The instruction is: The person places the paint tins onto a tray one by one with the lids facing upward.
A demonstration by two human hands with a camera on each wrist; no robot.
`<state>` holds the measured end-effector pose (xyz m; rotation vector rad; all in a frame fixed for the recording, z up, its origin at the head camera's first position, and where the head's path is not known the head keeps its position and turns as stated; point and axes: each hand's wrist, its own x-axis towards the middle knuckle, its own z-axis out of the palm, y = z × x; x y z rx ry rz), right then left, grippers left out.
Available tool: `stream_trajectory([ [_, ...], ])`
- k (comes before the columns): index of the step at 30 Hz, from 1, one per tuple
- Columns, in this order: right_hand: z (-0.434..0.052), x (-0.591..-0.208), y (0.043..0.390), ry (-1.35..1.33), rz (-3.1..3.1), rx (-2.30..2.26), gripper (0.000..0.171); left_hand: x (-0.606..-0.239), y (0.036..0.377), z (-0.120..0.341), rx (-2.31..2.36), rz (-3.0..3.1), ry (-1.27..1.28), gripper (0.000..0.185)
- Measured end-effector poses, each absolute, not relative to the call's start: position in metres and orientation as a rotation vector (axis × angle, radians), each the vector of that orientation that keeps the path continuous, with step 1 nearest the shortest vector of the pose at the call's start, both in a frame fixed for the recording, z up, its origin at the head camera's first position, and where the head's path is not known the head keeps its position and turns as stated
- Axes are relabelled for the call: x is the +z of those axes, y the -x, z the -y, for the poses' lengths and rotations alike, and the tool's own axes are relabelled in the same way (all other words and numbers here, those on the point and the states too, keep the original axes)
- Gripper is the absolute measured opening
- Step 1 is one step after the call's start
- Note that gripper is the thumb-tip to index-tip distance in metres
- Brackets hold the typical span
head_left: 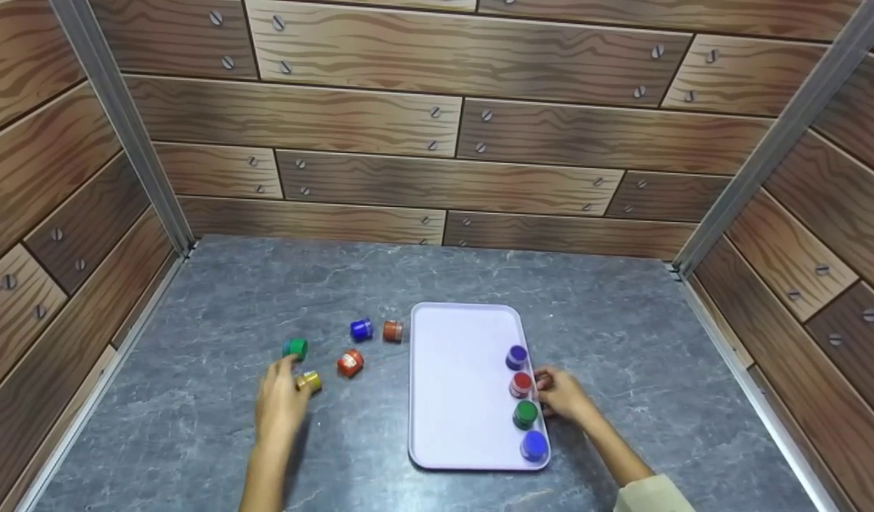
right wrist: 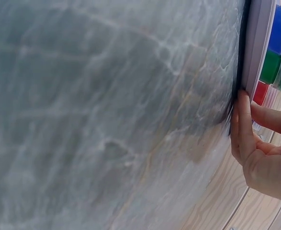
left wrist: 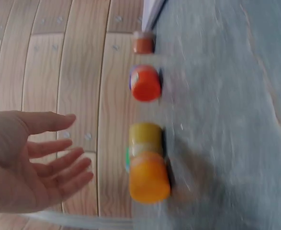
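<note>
My left hand (head_left: 281,402) hovers beside a yellow paint jar (head_left: 308,382), its fingers loosely spread and holding nothing. In the left wrist view, a blurred orange cylinder (left wrist: 150,179) adjoins the yellow one. Just past my left fingertips is a green jar (head_left: 295,348). At the right rim of a pale lilac tray (head_left: 465,398), my right hand (head_left: 565,395) grips the edge, thumb (right wrist: 269,117) at the top and fingers against the outer side. Along that side of the tray stand purple (head_left: 516,358), red (head_left: 520,385), green (head_left: 525,414) and blue (head_left: 533,446) jars.
Left of the tray, on the grey marbled table (head_left: 365,441), lie a blue jar (head_left: 361,329), a brown jar (head_left: 392,331) and an orange-red jar (head_left: 350,363). Wood-patterned walls (head_left: 380,128) with metal corner posts (head_left: 120,121) enclose the table at back and sides.
</note>
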<state>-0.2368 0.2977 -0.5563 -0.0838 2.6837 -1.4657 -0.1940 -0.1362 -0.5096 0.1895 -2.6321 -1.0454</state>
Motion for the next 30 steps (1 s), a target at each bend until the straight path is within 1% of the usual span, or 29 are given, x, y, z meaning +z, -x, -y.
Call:
stream_trajectory([
  [4, -0.298, -0.556, 0.236, 0.114, -2.673, -1.464, 0.032, -0.513, 0.189, 0.150, -1.009, 2.758, -0.288, 0.049],
  [8, -0.298, -0.556, 0.236, 0.085, -2.661, -1.484, 0.033, -0.518, 0.188, 0.157, -1.000, 2.830, -0.345, 0.050],
  [14, -0.298, -0.557, 0.236, 0.078, -2.680, -1.467, 0.032, -0.526, 0.189, 0.160, -1.006, 2.908, -0.375, 0.053],
  [24, -0.297, -0.558, 0.237, 0.048, -2.689, -1.457, 0.031, -0.537, 0.190, 0.162, -1.060, 2.810, -0.292, 0.040],
  [30, -0.297, -0.558, 0.236, 0.054, -2.708, -1.443, 0.031, -0.541, 0.191, 0.162, -1.064, 2.786, -0.312, 0.034],
])
